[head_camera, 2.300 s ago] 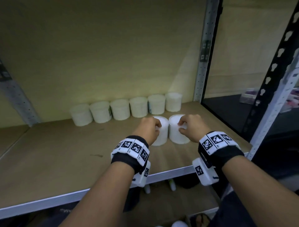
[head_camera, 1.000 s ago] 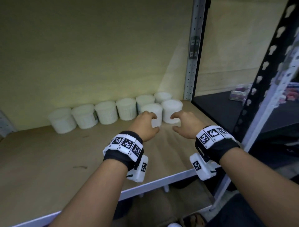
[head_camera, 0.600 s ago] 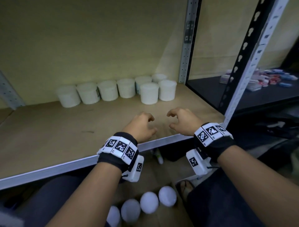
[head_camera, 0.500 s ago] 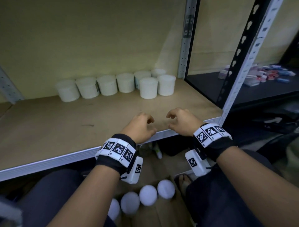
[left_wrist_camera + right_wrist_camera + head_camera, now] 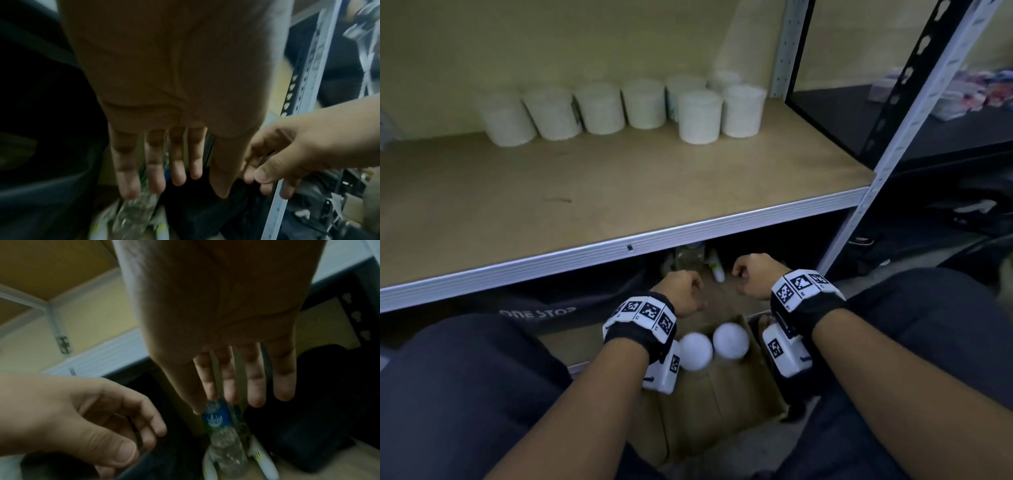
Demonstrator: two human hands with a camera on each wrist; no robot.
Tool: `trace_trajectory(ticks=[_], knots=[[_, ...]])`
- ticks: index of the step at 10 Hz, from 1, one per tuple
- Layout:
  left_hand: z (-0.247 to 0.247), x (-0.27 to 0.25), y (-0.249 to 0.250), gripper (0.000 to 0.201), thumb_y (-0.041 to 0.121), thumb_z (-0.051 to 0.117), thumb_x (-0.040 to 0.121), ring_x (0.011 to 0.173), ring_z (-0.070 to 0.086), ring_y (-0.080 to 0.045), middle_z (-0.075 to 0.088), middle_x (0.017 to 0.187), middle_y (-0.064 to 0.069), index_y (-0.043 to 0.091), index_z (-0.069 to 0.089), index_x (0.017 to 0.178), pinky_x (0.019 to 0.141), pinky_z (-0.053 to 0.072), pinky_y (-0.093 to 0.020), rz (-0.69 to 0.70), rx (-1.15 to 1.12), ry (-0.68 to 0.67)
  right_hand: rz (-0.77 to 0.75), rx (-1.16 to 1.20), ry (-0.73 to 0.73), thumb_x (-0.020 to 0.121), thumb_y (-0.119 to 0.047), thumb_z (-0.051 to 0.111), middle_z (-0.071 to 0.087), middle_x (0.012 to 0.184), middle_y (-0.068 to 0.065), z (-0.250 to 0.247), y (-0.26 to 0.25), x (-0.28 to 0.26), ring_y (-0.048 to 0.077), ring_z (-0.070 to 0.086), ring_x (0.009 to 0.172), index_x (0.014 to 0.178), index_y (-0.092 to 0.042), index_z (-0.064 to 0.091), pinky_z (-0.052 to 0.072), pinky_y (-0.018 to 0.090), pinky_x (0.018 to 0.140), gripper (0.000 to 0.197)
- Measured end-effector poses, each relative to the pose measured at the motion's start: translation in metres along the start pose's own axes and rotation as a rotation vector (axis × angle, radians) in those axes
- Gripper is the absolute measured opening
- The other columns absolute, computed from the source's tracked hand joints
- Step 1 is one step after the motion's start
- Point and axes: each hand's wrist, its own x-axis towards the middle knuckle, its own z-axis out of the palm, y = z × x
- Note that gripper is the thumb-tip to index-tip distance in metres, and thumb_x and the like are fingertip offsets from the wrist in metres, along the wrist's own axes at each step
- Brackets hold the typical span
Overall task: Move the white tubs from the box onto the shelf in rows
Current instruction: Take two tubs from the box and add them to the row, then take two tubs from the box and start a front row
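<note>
Several white tubs (image 5: 601, 108) stand in a row along the back of the wooden shelf (image 5: 619, 192). In front of that row's right end stand two more tubs (image 5: 700, 118), side by side. Below the shelf edge, an open cardboard box (image 5: 722, 404) on the floor shows two white tubs (image 5: 731, 341) inside. My left hand (image 5: 683, 291) and right hand (image 5: 755, 277) hover above the box's far end and hold nothing. In the wrist views the left hand's fingers (image 5: 174, 162) and the right hand's fingers (image 5: 255, 386) hang loosely extended.
A clear water bottle (image 5: 226, 434) and white items lie under the shelf, beyond the box. A black bag (image 5: 537, 313) sits to the left there. The shelf's metal upright (image 5: 893, 144) rises at right. My dark-trousered knees flank the box.
Both hands left two tubs on the shelf as a front row, drew back empty and dropped below the shelf edge to above the box. The head view tilted down.
</note>
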Motion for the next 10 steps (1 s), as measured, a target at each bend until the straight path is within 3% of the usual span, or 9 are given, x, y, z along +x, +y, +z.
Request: trace_trajectory(ticks=[1,2,4,5,6,7,9,10], knots=[[0.027,0.018,-0.015,0.045,0.027,0.071,0.080,0.111,0.058,-0.023,0.060,0.119,-0.007,0.013,0.057,0.121,0.092,0.048,-0.030,-0.068,0.016,-0.049,0.031,-0.013,-0.061,0.081,-0.013,0.062,0.065,0.117,0.011,0.031,0.007,0.016,0.029,0.062,0.108,0.116,-0.014,0.061,0.051,0.032,0.087,0.035],[0.055,0.033,-0.024,0.042,0.025,0.071,0.075,0.104,0.059,-0.026,0.061,0.113,-0.007,0.013,0.060,0.114,0.086,0.051,-0.033,-0.121,0.008,-0.094,0.069,-0.059,-0.114,0.082,-0.018,0.064,0.066,0.118,0.015,0.063,0.015,0.032,0.033,0.063,0.106,0.115,-0.007,0.064,0.054,0.036,0.089,0.035],[0.120,0.065,-0.055,0.080,0.030,0.074,0.078,0.136,0.036,-0.031,0.029,0.152,-0.011,0.015,0.032,0.145,0.109,0.038,-0.038,-0.201,0.050,-0.201,0.099,-0.184,-0.230,0.083,-0.036,0.065,0.047,0.136,0.011,0.126,0.044,0.054,0.035,0.054,0.118,0.138,-0.015,0.044,0.046,0.043,0.098,0.063],[0.142,0.075,-0.068,0.071,0.025,0.071,0.080,0.133,0.038,-0.032,0.033,0.147,-0.010,0.015,0.036,0.142,0.108,0.036,-0.037,-0.254,0.051,-0.190,0.099,-0.197,-0.299,0.084,-0.034,0.064,0.038,0.146,0.011,0.151,0.048,0.066,0.035,0.040,0.134,0.143,-0.018,0.038,0.034,0.043,0.110,0.066],[0.154,0.081,-0.077,0.053,0.024,0.055,0.089,0.134,0.038,-0.029,0.041,0.141,-0.011,0.009,0.041,0.138,0.113,0.030,-0.037,-0.317,0.060,-0.234,0.108,-0.180,-0.328,0.086,-0.029,0.062,0.033,0.152,0.014,0.173,0.047,0.079,0.035,0.031,0.141,0.144,-0.016,0.039,0.028,0.046,0.116,0.063],[0.172,0.087,-0.093,0.077,0.029,0.070,0.075,0.132,0.032,-0.033,0.030,0.142,-0.005,0.025,0.032,0.141,0.105,0.039,-0.044,-0.321,0.106,-0.236,0.118,-0.196,-0.384,0.092,-0.023,0.055,0.031,0.153,0.016,0.195,0.053,0.097,0.036,0.029,0.142,0.145,-0.013,0.039,0.024,0.047,0.116,0.056],[0.200,0.091,-0.098,0.099,0.042,0.080,0.061,0.121,0.043,-0.035,0.024,0.141,-0.008,0.035,0.023,0.142,0.096,0.045,-0.044,-0.257,0.216,-0.136,0.077,-0.252,-0.317,0.088,-0.034,0.056,0.013,0.157,0.018,0.216,0.056,0.098,0.044,0.016,0.143,0.149,-0.024,0.029,0.019,0.056,0.115,0.067],[0.210,0.090,-0.093,0.095,0.047,0.073,0.067,0.120,0.043,-0.034,0.021,0.145,-0.009,0.041,0.017,0.143,0.097,0.042,-0.044,-0.266,0.279,-0.081,0.023,-0.370,-0.264,0.080,-0.045,0.061,0.022,0.148,0.017,0.215,0.056,0.094,0.046,0.033,0.129,0.143,-0.024,0.033,0.026,0.054,0.106,0.072]])
